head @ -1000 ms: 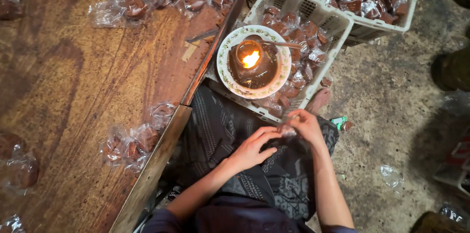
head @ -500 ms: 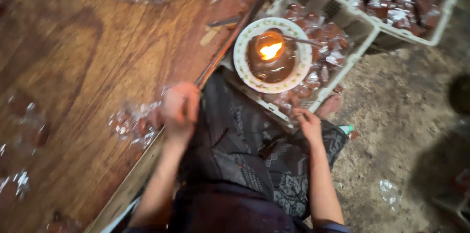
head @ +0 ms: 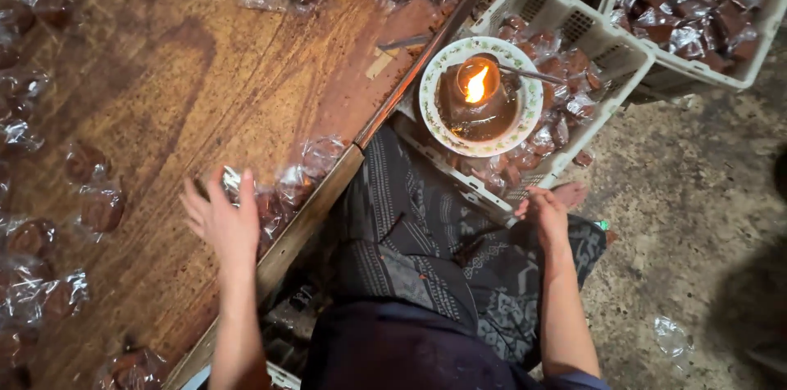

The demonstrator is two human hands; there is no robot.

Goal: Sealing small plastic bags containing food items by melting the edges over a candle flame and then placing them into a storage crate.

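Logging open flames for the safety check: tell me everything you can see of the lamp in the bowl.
The lamp is a small, dark, rounded vessel with a lit wick, its flame bright orange-yellow. It stands upright in a white bowl with a patterned rim, which rests on a white plastic crate of wrapped brown pieces. A thin metal rod lies across the bowl's rim. Neither hand touches it.

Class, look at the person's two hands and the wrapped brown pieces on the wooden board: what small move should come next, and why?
Probably the left hand should close on one of the clear-wrapped brown pieces at the board's edge. It is spread open right beside that cluster and holds nothing, while the right hand rests by the white basket of wrapped pieces, where the lit oil lamp stands in its dish.
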